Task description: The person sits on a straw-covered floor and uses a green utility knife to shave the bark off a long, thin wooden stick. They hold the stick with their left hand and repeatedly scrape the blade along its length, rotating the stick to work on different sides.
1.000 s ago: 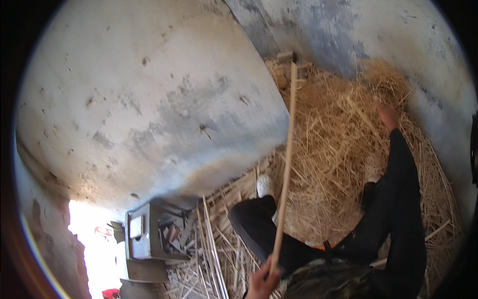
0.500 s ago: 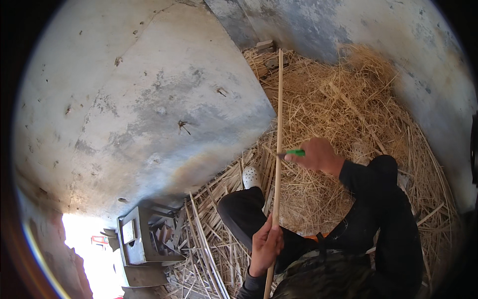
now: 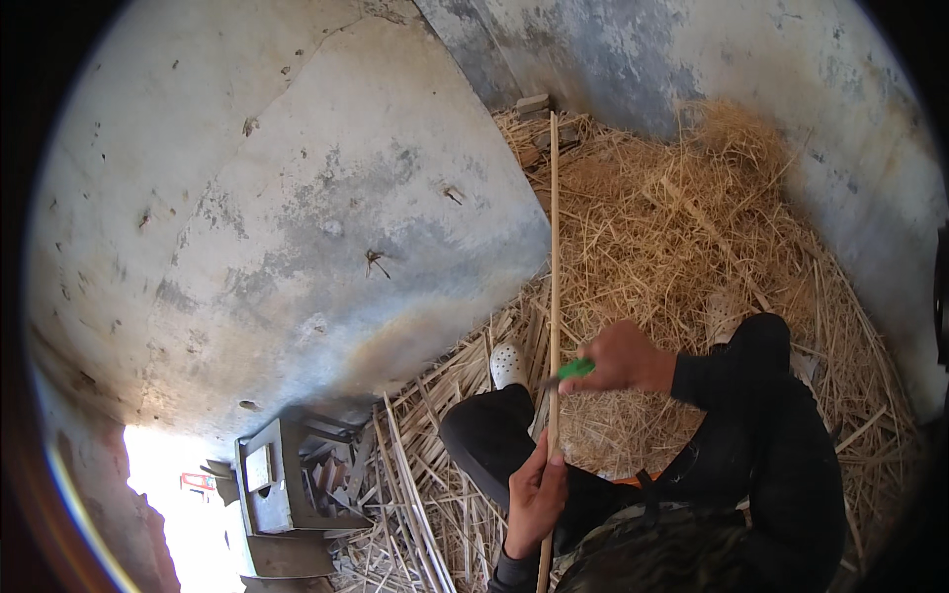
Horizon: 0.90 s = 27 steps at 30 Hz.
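Observation:
A long pale strip of wood or bamboo (image 3: 555, 227) runs from my lap away toward the far corner. My left hand (image 3: 536, 497) is closed around its near part, the thumb lying along it. In my right hand (image 3: 625, 358) is a green-handled knife (image 3: 575, 369), its dark, blurred blade against or just beside the strip, a little beyond my left hand. My right fingers are wrapped round the handle and hide part of it.
Straw and shavings (image 3: 652, 227) cover the floor ahead and to the right. Long loose strips (image 3: 410, 484) lie at the left, beside a grey wooden cabinet (image 3: 282, 474) with scraps in it. A pale wall (image 3: 326, 198) stands close on the left. My legs (image 3: 484, 435) flank the strip.
My right hand has drawn the knife toward me along the strip, closer to my left hand. My left hand still grips the strip. The view has shifted slightly.

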Tool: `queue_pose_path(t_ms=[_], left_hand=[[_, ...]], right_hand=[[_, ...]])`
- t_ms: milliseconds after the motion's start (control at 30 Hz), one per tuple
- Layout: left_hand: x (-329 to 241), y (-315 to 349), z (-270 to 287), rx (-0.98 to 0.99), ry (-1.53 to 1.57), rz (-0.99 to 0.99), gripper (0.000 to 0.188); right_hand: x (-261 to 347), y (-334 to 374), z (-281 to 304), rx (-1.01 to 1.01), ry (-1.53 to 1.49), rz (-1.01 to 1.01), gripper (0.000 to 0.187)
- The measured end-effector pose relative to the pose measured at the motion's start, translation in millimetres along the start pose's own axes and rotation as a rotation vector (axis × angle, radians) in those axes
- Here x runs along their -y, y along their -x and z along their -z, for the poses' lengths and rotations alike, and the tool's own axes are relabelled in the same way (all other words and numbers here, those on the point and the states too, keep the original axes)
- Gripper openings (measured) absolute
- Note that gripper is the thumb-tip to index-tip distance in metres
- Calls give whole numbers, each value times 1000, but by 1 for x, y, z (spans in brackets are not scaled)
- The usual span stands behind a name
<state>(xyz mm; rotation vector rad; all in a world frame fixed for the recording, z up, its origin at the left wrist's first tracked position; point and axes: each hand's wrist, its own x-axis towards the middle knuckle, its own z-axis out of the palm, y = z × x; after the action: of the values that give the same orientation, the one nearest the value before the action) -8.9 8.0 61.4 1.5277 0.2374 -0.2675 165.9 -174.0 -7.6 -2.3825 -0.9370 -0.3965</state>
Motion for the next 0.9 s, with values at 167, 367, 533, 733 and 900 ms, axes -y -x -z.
queue_pose_path(t_ms=[167,367,533,733,900], left_hand=[[-3,15,-3,8,-183,12,47],[4,9,4,-17,-182,-57,48],[-10,14,-6,-13,-461,-200,47],[-5,14,-8,-57,-433,-216,47],[-19,32,-14,34,-505,-143,48]], right_hand=[[-67,-35,24,40,-11,-423,84],[-16,-8,12,54,-59,-151,82],[-68,-27,17,36,-75,-493,83],[-13,-1,1,-4,-80,-129,85],[-95,-27,22,-37,-54,-489,81]])
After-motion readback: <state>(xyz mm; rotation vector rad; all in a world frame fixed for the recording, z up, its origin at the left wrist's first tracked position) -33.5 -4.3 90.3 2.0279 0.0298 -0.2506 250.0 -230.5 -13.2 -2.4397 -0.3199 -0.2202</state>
